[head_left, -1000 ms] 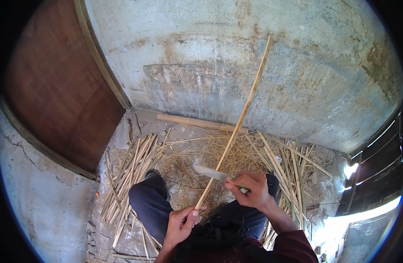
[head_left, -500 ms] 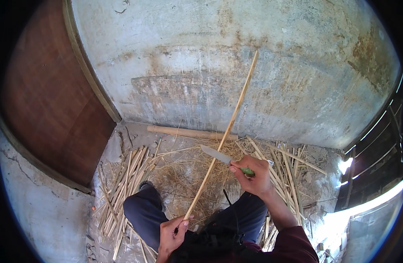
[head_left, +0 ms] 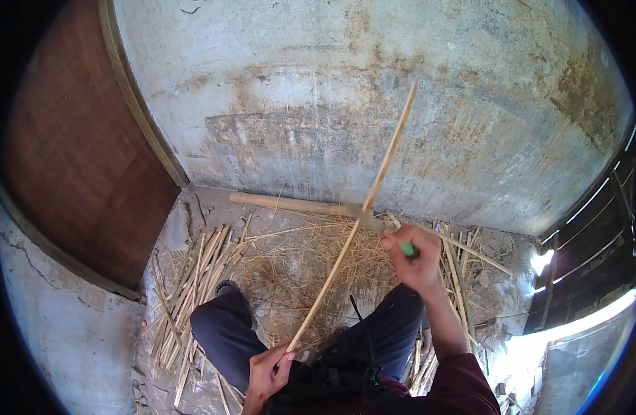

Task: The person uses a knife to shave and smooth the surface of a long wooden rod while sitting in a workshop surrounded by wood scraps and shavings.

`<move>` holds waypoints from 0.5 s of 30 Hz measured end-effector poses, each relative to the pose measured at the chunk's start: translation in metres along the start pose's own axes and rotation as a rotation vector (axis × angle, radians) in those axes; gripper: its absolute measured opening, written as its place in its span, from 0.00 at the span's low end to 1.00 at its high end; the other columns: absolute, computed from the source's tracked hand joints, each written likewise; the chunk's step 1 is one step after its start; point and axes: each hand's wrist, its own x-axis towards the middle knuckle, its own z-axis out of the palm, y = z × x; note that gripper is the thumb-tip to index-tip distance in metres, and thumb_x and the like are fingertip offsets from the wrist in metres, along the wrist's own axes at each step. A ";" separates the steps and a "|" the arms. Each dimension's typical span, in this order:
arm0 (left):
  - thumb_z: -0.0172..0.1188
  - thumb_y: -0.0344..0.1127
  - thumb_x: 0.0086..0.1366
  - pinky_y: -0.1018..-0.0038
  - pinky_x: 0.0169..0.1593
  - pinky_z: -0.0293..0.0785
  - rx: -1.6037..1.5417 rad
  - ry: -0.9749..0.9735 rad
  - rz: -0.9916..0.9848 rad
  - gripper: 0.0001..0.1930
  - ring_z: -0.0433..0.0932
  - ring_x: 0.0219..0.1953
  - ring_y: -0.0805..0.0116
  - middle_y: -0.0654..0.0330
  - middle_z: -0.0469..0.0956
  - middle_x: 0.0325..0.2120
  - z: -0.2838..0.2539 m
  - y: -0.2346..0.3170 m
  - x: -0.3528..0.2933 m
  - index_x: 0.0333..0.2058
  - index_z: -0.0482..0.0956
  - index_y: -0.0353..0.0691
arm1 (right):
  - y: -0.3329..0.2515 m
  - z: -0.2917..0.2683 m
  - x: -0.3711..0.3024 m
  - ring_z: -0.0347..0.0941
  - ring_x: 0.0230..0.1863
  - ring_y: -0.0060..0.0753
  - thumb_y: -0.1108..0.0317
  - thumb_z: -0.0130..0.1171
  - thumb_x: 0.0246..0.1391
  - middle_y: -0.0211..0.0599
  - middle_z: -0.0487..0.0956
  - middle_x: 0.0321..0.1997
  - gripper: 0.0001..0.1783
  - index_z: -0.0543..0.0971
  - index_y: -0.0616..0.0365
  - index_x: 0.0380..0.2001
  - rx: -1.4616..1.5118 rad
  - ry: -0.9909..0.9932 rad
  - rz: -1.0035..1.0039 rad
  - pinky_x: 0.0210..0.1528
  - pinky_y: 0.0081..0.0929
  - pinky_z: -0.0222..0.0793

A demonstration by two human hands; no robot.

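A long, thin pale bamboo strip (head_left: 335,280) slants up and away from me to the right, its far end in front of the wall. My left hand (head_left: 271,370) pinches its near end close to my lap. In my right hand (head_left: 416,257) is a knife (head_left: 370,223) with a green handle, gripped in closed fingers. The blade is smeared by motion and crosses the strip about midway along; whether it touches the strip, I cannot tell.
Bamboo strips (head_left: 193,297) lie heaped by my left leg, and more strips (head_left: 457,277) lie on the right. Thin shavings (head_left: 311,259) cover the floor between. A bamboo pole (head_left: 290,202) rests along the stained wall (head_left: 318,124). A brown door (head_left: 83,145) stands at the left.
My right hand and the knife have moved farther up along the strip, away from me. The strip's far end has shifted slightly right. My left hand keeps its hold on the near end.
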 end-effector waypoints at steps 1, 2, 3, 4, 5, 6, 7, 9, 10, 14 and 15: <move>0.66 0.28 0.74 0.75 0.31 0.76 -0.004 -0.004 0.005 0.11 0.81 0.25 0.72 0.51 0.89 0.32 -0.001 -0.002 -0.002 0.51 0.90 0.34 | 0.005 -0.008 0.003 0.81 0.24 0.23 0.75 0.75 0.61 0.35 0.84 0.26 0.05 0.85 0.59 0.35 -0.063 0.019 0.050 0.25 0.29 0.69; 0.66 0.28 0.74 0.75 0.31 0.76 -0.006 -0.004 0.007 0.11 0.81 0.25 0.72 0.51 0.89 0.32 -0.003 -0.004 -0.004 0.51 0.90 0.34 | 0.013 -0.011 0.004 0.81 0.24 0.23 0.75 0.75 0.61 0.35 0.84 0.26 0.05 0.85 0.59 0.35 -0.065 0.019 0.048 0.25 0.29 0.69; 0.66 0.28 0.74 0.74 0.30 0.76 0.002 -0.025 -0.043 0.11 0.81 0.24 0.72 0.52 0.88 0.31 -0.005 -0.006 -0.005 0.51 0.90 0.35 | 0.024 -0.012 0.005 0.81 0.26 0.22 0.75 0.75 0.61 0.35 0.85 0.27 0.05 0.85 0.60 0.35 -0.039 0.043 0.108 0.26 0.29 0.70; 0.66 0.28 0.74 0.74 0.30 0.75 0.012 -0.038 -0.098 0.11 0.80 0.24 0.72 0.52 0.88 0.30 -0.007 -0.007 -0.007 0.52 0.90 0.35 | 0.028 -0.010 0.006 0.82 0.28 0.20 0.75 0.75 0.62 0.36 0.86 0.27 0.06 0.85 0.60 0.36 -0.006 0.062 0.168 0.27 0.29 0.70; 0.66 0.28 0.74 0.74 0.30 0.75 0.013 -0.032 -0.102 0.11 0.80 0.24 0.72 0.52 0.88 0.30 -0.008 -0.009 -0.008 0.52 0.90 0.35 | 0.027 -0.007 0.003 0.82 0.28 0.20 0.75 0.75 0.62 0.36 0.86 0.27 0.06 0.85 0.60 0.36 -0.001 0.057 0.166 0.27 0.29 0.70; 0.66 0.29 0.74 0.74 0.30 0.74 0.013 -0.022 -0.110 0.11 0.79 0.23 0.72 0.52 0.87 0.29 -0.008 -0.012 -0.007 0.52 0.89 0.35 | 0.023 -0.005 -0.002 0.83 0.28 0.22 0.75 0.75 0.61 0.36 0.86 0.28 0.06 0.85 0.61 0.36 -0.032 0.022 0.208 0.27 0.30 0.72; 0.66 0.29 0.74 0.74 0.29 0.74 0.011 -0.012 -0.118 0.11 0.78 0.23 0.71 0.52 0.86 0.29 -0.007 -0.013 -0.006 0.52 0.89 0.35 | 0.020 -0.001 -0.007 0.84 0.28 0.25 0.76 0.75 0.60 0.37 0.86 0.28 0.07 0.84 0.61 0.36 -0.065 -0.014 0.248 0.28 0.31 0.73; 0.66 0.29 0.74 0.73 0.30 0.75 0.001 0.000 -0.104 0.12 0.79 0.23 0.71 0.52 0.87 0.29 -0.004 -0.012 -0.003 0.52 0.89 0.35 | 0.012 0.013 -0.013 0.83 0.27 0.27 0.76 0.76 0.60 0.37 0.86 0.27 0.07 0.84 0.61 0.36 -0.023 -0.028 0.132 0.28 0.33 0.73; 0.66 0.29 0.74 0.73 0.30 0.75 -0.001 0.003 -0.090 0.12 0.80 0.24 0.70 0.51 0.87 0.30 -0.005 -0.011 -0.002 0.52 0.89 0.35 | 0.010 0.020 -0.017 0.83 0.25 0.30 0.76 0.76 0.59 0.37 0.85 0.27 0.07 0.85 0.61 0.36 0.021 -0.033 0.025 0.27 0.34 0.73; 0.67 0.29 0.74 0.72 0.32 0.77 0.024 0.054 -0.010 0.12 0.81 0.24 0.67 0.50 0.87 0.31 -0.004 -0.005 0.002 0.52 0.89 0.35 | -0.002 0.020 -0.015 0.83 0.25 0.34 0.77 0.76 0.57 0.39 0.85 0.27 0.07 0.85 0.61 0.35 -0.042 -0.152 -0.030 0.28 0.35 0.75; 0.67 0.29 0.74 0.71 0.32 0.78 0.046 0.049 -0.003 0.12 0.82 0.24 0.65 0.50 0.87 0.31 -0.005 -0.006 0.002 0.52 0.89 0.34 | 0.001 0.017 -0.010 0.83 0.25 0.33 0.77 0.76 0.57 0.39 0.85 0.27 0.07 0.85 0.60 0.35 -0.033 -0.118 -0.033 0.28 0.34 0.74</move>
